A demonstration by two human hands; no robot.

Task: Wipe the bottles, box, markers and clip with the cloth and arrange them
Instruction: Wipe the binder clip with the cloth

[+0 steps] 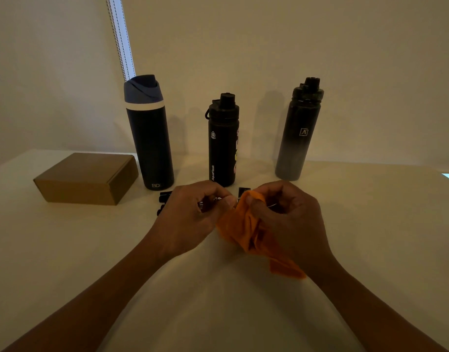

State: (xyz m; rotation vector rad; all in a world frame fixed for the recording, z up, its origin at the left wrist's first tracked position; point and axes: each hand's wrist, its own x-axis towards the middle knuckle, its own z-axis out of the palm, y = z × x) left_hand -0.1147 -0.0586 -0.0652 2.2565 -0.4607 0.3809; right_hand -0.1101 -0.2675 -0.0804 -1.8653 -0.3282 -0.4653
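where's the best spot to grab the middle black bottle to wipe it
Probably round the mid body of the middle black bottle, from the front: it stands upright, its wall straight and round, with free space on both sides.

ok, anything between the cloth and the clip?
Nothing visible. The left hand pinches the clip by its wire, and the cloth, gripped in the right hand, sits right up against it.

The pale table (66, 250) bears a cardboard box (86, 177), a blue-capped bottle (152, 148) beside it, a black bottle (223, 148), a grey bottle (297, 143) and black markers (165, 201).
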